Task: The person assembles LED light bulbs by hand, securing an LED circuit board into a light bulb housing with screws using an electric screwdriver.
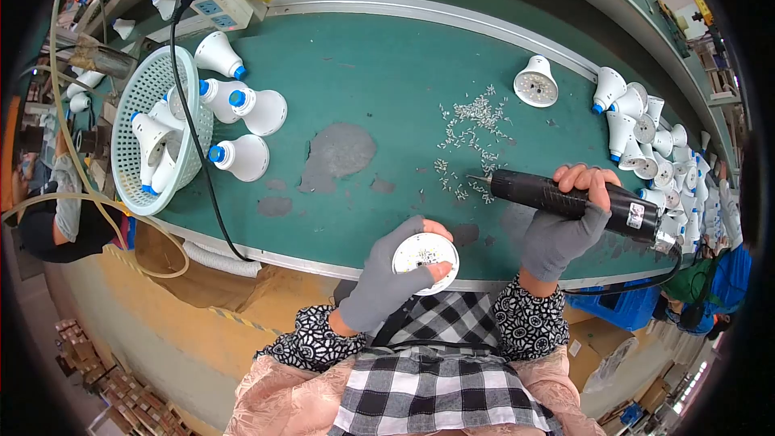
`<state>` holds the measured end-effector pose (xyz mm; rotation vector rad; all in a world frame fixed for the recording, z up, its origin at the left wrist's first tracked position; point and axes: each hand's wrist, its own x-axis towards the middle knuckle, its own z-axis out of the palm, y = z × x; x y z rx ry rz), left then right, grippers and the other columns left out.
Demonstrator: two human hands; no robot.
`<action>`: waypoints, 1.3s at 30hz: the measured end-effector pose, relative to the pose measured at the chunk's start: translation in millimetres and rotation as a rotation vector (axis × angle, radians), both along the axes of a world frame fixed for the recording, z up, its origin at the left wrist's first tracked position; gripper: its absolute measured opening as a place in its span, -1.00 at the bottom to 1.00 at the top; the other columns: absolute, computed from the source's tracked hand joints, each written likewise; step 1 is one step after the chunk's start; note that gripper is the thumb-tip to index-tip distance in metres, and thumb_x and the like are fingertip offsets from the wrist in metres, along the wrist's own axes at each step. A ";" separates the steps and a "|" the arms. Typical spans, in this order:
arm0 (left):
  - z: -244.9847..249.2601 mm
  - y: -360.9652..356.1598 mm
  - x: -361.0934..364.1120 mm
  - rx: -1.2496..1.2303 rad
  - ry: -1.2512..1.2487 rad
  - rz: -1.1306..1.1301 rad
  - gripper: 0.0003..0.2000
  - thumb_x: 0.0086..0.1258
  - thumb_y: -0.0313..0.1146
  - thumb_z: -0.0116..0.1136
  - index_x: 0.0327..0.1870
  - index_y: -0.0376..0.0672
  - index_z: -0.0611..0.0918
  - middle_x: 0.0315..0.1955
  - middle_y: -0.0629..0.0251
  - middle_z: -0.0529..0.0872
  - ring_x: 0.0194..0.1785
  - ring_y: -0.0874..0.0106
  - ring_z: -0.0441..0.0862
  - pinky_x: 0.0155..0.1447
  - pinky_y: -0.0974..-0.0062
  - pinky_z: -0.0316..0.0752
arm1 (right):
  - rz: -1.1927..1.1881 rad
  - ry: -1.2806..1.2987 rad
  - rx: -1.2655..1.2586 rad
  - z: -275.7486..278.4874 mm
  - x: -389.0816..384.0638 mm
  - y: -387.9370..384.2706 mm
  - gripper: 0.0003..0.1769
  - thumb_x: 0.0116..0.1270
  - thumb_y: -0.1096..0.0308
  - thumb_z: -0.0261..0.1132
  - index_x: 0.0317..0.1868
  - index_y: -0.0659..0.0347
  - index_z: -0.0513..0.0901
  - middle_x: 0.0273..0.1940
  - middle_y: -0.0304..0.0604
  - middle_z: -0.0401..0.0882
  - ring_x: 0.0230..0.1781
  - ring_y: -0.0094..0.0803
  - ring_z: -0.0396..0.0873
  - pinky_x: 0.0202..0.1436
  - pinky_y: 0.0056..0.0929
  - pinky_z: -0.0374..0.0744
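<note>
Near the bench's front edge, my left hand [395, 274], in a grey fingerless glove, grips a round white bulb part [421, 257] with its flat face up. My right hand [569, 222], gloved the same way, is wrapped round a black electric screwdriver [537, 191]. Its tip points left, over a scatter of small screws [476, 125] on the green bench [387, 56]. The tip is apart from the bulb part. Whatever lies beneath the bulb part is hidden by it and by my left hand.
A pale green basket [127, 163] of bulb housings stands at the left, with several housings [242, 157] beside it. A black cable [194, 125] crosses there. One housing [536, 83] sits at the back right; many more [622, 129] crowd the right end.
</note>
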<state>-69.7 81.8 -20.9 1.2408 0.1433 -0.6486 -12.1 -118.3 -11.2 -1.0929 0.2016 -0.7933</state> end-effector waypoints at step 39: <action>38.2 -43.1 -34.4 0.627 -1.130 -0.071 -0.55 -0.05 -0.52 0.34 -0.01 -0.09 0.64 0.05 0.33 0.62 -0.05 0.18 0.48 0.00 0.31 0.51 | 0.128 -0.140 0.506 64.6 -86.1 -53.5 -0.88 0.37 0.36 0.20 -0.26 0.19 0.43 -0.46 -0.32 0.29 -0.48 -0.53 0.30 -0.25 -0.45 0.40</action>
